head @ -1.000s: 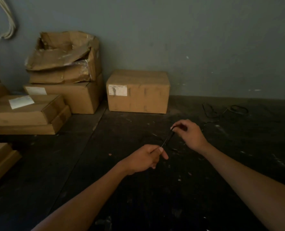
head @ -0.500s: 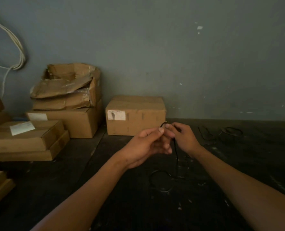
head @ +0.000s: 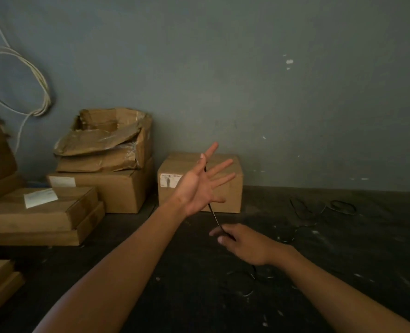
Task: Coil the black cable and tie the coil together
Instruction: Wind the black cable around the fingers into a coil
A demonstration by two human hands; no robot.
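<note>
Hard to see: the room is dim, and the black cable [head: 214, 216] almost vanishes against the dark floor [head: 343, 272]; only a thin straight run of it shows clearly, between the two hands.
Hidden: the cable's upper stretch passes behind the left palm, with a short dark sliver showing again between the thumb and first finger; whether it hooks around the thumb I cannot tell.
Cut off: both forearms run out of the bottom edge.
Cable: thin, black, taut on a slant from the raised left hand [head: 199, 186] down to the right hand [head: 243, 243]; below the right wrist a faint loop lies on the floor.
Left hand: up in front of the cardboard box [head: 223, 200], palm open, fingers spread wide and straight.
Right hand: lower, over the floor, thumb and fingertips pinched on the cable.
Further back: more dark wire loops [head: 324, 207] on the floor near the wall, too murky to sort out.
Left side: stacked boxes [head: 84, 188], and pale cable loops [head: 26, 87] hanging on the wall.
</note>
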